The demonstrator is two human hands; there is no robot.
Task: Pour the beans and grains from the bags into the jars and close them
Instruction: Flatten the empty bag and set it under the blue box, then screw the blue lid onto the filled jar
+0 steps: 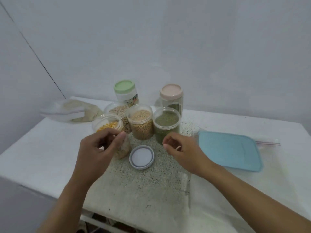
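So the jars are bunched up mid-table on a speckled mat (143,190). Four are open: the corn jar (107,123) front left, a bean jar (117,110) right behind it, a tan jar (141,125) in the middle and a green jar (165,122) just beside that, all with stuff in them. One loose lid (141,157) lies upside down on the mat in front of the tan jar, between the two hands. The left hand (97,150) is up against the front of the corn jar with fingers curled and thumb sticking up, but honestly I can't tell if it's gripping the jar or just near it. The right hand (183,152) sits in front of the green jar, fingers loosely curled in, nothing in it. Behind the open ones are two closed jars, a green-lid jar (126,93) and a pink-lid jar (171,96). A bag (74,111) with pale grain lies at the table's (33,157) far left corner, and a blue box lid (230,152) sits off to the right.
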